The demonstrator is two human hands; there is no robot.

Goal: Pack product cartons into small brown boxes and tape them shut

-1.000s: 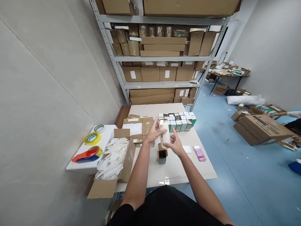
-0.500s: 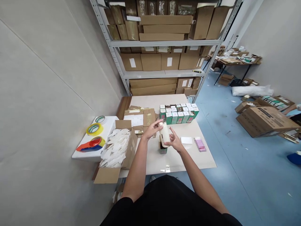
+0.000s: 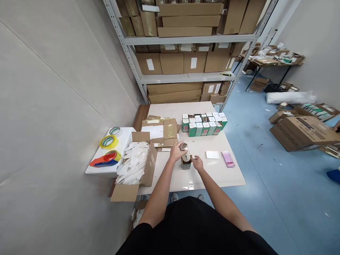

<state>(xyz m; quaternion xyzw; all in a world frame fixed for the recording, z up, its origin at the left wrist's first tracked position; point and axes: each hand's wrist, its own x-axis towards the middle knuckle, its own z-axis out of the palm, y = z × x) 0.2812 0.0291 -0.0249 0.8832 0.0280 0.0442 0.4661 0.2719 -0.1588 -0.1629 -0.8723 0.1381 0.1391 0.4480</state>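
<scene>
A white bottle (image 3: 186, 156) with a silver cap (image 3: 183, 146) stands partly sunk in a small open green box (image 3: 186, 165) on the white table (image 3: 212, 173). My left hand (image 3: 176, 152) is closed round the bottle's top. My right hand (image 3: 197, 163) is just right of the box with its fingers curled at the box's side; whether it grips it is unclear. A white card (image 3: 212, 154) and a pink item (image 3: 227, 158) lie to the right.
Rows of green-and-white boxes (image 3: 203, 124) stand at the table's far side, flattened cardboard (image 3: 159, 131) beside them. An open carton of white packets (image 3: 132, 166) and tape rolls (image 3: 108, 142) sit at left. Shelving with cartons (image 3: 183, 63) rises behind; cartons (image 3: 302, 131) lie on the blue floor.
The bottle, held tilted above the box, has been turned upright and lowered into the box. Both hands came down with it. The camera tilted downward.
</scene>
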